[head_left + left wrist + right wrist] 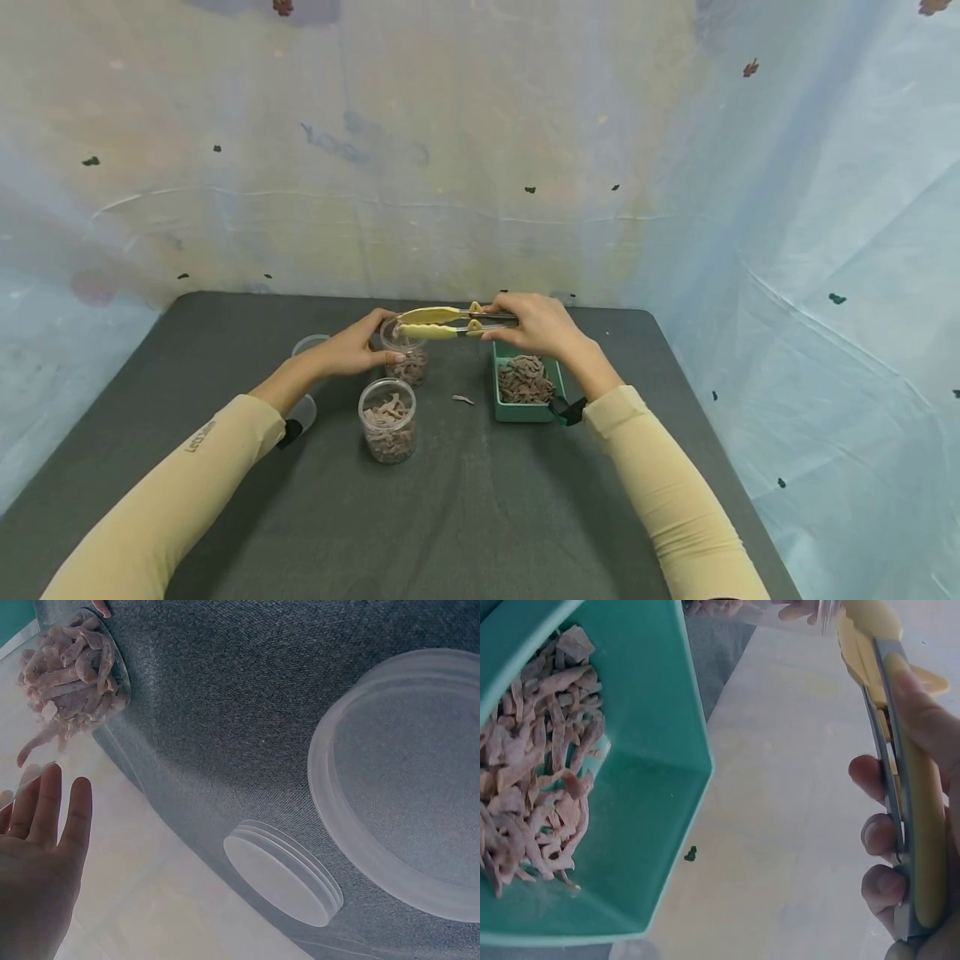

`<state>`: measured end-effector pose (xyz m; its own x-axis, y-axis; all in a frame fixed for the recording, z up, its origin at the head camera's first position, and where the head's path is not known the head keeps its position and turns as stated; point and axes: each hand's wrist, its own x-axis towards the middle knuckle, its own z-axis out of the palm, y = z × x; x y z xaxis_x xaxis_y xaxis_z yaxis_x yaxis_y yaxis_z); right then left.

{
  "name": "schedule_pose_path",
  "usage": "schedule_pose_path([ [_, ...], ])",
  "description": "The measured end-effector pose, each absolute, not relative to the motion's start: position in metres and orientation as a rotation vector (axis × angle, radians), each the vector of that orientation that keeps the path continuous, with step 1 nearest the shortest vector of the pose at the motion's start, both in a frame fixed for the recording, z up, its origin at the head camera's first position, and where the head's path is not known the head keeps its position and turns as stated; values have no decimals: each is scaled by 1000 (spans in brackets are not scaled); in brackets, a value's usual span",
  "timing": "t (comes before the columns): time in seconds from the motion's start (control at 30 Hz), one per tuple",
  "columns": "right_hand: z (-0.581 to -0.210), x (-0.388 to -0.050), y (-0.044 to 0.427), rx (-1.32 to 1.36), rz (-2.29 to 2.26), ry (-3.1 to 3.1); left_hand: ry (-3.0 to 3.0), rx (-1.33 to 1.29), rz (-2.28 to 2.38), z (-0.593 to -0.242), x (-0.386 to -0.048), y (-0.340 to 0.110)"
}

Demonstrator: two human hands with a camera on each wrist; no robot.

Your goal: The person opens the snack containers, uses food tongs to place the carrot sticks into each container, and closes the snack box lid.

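Your yellow-tipped tongs [431,315] lie level over the mouth of the rear jar [411,368]; whether the tips grip a strip cannot be told. That jar is clear and partly filled with brownish strips. Your left hand [347,348] holds it from the side, thumb at the near side. Your right hand [538,323] grips the tongs; the right wrist view adds the thumb along one padded arm and fingertips against the other, the arms close together.

The front jar [388,437] stands open nearer you, also containing strips. One loose strip [462,399] lies between the jars and the green tray [525,413]. The tray holds a heap of strips [544,765]; the right wrist view shows bare green wall beside the heap.

Your left forearm largely covers two clear lids in the head view. The left wrist view shows both: the nearer lid [322,761] and the farther lid [281,876], apart on the cloth.

The dark grey table [480,517] shows faint creases. Behind and to the right hangs pale, creased sheeting [480,125] with scattered dark marks.
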<state>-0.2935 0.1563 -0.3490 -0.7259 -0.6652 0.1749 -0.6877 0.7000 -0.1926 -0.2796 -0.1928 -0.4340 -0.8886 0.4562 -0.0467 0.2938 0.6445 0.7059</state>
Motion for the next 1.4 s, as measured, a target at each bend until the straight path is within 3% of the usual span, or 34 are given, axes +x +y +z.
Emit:
schedule_pose_path([
  [0.27, -341, -289, 155, 1130, 149, -2691, 2646, 601, 1074, -436, -280, -193],
  [0.9, -340, -285, 163, 1082, 244, -2738, 2668, 661, 1098, -435, -279, -191],
  [1.4, -343, -272, 226, 1009, 358, -2730, 2662, 594, 1083, -435, -278, -198],
])
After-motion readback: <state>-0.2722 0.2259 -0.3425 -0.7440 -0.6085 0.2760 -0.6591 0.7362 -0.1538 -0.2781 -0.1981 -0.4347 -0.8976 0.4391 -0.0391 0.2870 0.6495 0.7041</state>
